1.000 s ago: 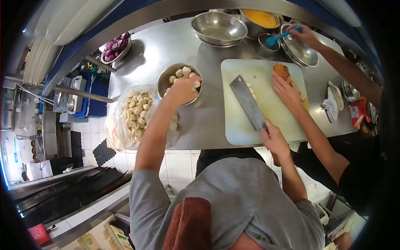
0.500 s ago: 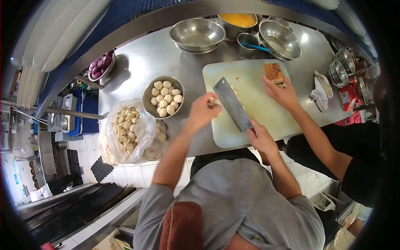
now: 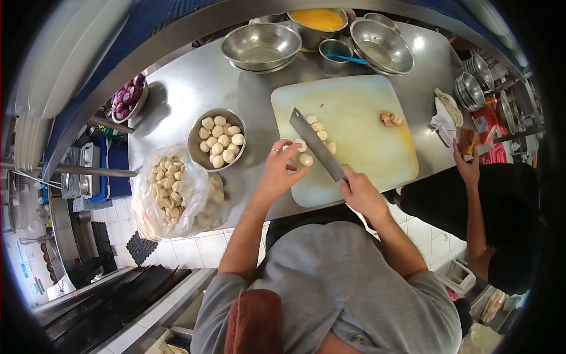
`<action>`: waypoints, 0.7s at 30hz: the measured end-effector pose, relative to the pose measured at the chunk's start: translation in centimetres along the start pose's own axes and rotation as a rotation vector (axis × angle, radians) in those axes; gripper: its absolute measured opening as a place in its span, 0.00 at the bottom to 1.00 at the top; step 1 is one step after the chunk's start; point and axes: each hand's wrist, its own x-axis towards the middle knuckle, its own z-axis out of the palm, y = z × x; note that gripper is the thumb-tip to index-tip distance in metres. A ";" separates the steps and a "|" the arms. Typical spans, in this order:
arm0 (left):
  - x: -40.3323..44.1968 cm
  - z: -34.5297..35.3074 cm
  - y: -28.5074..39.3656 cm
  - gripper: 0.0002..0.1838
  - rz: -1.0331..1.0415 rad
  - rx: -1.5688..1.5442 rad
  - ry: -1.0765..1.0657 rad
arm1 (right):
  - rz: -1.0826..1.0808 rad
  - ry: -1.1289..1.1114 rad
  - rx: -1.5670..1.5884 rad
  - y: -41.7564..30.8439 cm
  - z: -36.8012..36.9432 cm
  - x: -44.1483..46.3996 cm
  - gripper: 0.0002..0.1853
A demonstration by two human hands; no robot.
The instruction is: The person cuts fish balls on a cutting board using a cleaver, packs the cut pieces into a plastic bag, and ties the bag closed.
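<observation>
My right hand is wrapped round the handle of a cleaver. The blade slants across the left part of a pale cutting board. My left hand, a ring on one finger, is open with its fingers apart on the blade's left side. Close to its fingertips lies a small round white piece, perhaps a button mushroom; whether they touch I cannot tell. Several more white pieces lie along the blade's right side. Round white balls of similar look fill a metal bowl to the left.
A plastic bag of pale pieces sits by the table's front edge. Red onions are at far left. Colanders and an orange-filled pot stand behind. Brown chunks lie on the board. A co-worker's hand holds something brown.
My left hand's fingers have spread, and white pieces show beside them. The co-worker's hand has moved from the board to the right with a brown piece; small chunks stay on the board.
</observation>
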 end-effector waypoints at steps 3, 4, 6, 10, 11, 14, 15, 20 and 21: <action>0.3 -0.6 0.2 0.26 0.123 0.108 0.039 | -0.018 0.019 -0.004 -0.1 0.2 0.0 0.12; 0.6 -0.7 -0.2 0.26 0.126 0.106 0.036 | -0.027 0.024 -0.001 -0.1 0.2 0.0 0.12; 1.4 -0.7 -1.0 0.20 0.366 0.298 0.096 | -0.036 0.024 -0.018 -0.5 0.2 0.0 0.12; 1.7 -0.7 -1.0 0.14 0.362 0.248 0.052 | -0.075 0.042 -0.042 -2.6 -0.2 -0.4 0.12; 1.8 -0.6 -1.1 0.14 0.368 0.257 0.065 | -0.070 0.042 -0.038 -3.1 -0.3 -0.5 0.12; 1.9 -0.2 -1.4 0.13 0.385 0.276 0.080 | -0.084 0.045 -0.058 -3.7 -0.5 -1.1 0.14; 2.1 -0.2 -1.4 0.14 0.394 0.291 0.092 | -0.083 0.022 -0.077 -3.7 -0.5 -1.4 0.14; 2.3 -0.2 -1.6 0.13 0.407 0.291 0.081 | -0.059 -0.040 -0.114 -4.3 -0.9 -2.8 0.15; 2.3 -0.2 -1.6 0.13 0.407 0.281 0.080 | -0.053 -0.051 -0.117 -4.4 -0.9 -3.0 0.15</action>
